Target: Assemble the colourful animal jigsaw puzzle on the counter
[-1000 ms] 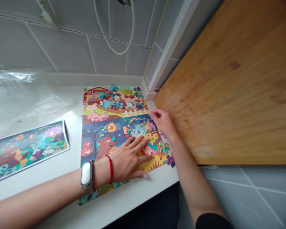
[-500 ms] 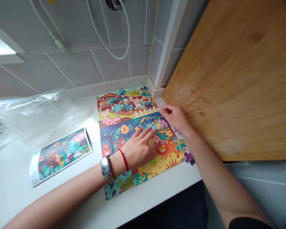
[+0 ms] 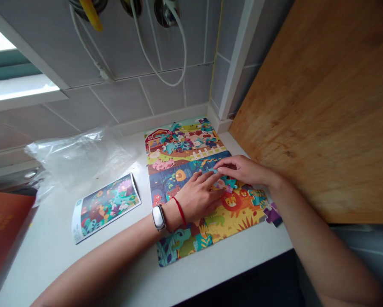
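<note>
A colourful jigsaw puzzle [image 3: 239,213] with animal scenes lies on the white counter. My left hand [image 3: 199,196] rests on its assembled middle part, fingers stretched out and palm down. Just beyond the left fingertips, my right hand [image 3: 242,168] has thumb and fingers drawn together on the dark blue area; whatever may be between them is hidden. Loose puzzle pieces [image 3: 178,145] are heaped on the farm scene at the far end. A purple piece [image 3: 272,214] and others lie by the right edge, partly behind my right forearm.
Left of the puzzle lies a picture leaflet [image 3: 106,209]. Behind it is a crumpled clear plastic bag [image 3: 73,157]. An orange-red box [image 3: 6,230] stands at the far left. A wooden panel [image 3: 315,119] closes off the right side, and a tiled wall [image 3: 127,96] the back.
My right hand has moved from the puzzle's right edge inward, close to the left fingertips. The left hand stays on the puzzle. The view has shifted, showing more on the left.
</note>
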Motion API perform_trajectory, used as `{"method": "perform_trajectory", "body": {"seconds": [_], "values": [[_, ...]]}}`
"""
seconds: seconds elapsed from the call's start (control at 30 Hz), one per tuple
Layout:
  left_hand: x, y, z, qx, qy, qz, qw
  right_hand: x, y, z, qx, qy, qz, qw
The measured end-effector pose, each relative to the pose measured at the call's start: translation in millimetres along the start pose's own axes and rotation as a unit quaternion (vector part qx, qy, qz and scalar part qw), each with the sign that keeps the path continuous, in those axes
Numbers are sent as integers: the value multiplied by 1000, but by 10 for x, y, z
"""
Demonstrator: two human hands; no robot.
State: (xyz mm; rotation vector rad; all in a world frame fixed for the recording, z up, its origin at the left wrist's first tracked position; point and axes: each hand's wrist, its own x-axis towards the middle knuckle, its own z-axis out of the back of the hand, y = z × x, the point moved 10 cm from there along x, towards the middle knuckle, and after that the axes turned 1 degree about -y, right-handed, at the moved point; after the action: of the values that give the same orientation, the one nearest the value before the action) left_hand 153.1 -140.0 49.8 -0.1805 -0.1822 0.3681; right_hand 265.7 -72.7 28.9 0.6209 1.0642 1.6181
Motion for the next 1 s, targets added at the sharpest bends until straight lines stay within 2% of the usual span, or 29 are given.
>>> {"method": "perform_trajectory", "body": {"seconds": [0.13, 0.3, 0.47, 0.67, 0.83, 1.0], "values": [[-3, 7, 1, -4, 4, 3, 1000, -17, 3, -12, -15, 13, -11, 1000], [-15, 38, 10, -4, -3, 11, 1000, -31, -6, -53, 5, 35, 8, 999], [-24, 134, 54, 10, -25, 37, 999, -7, -63, 85, 49, -31, -15, 998], [-46, 382, 272, 32, -85, 127, 988, -25, -97, 268, 162, -127, -65, 976], [-71, 486, 313, 34, -108, 150, 982, -21, -96, 253, 218, -144, -67, 963], [-80, 516, 302, 27, -111, 154, 981, -9, -75, 178, 219, -119, -65, 966]]}}
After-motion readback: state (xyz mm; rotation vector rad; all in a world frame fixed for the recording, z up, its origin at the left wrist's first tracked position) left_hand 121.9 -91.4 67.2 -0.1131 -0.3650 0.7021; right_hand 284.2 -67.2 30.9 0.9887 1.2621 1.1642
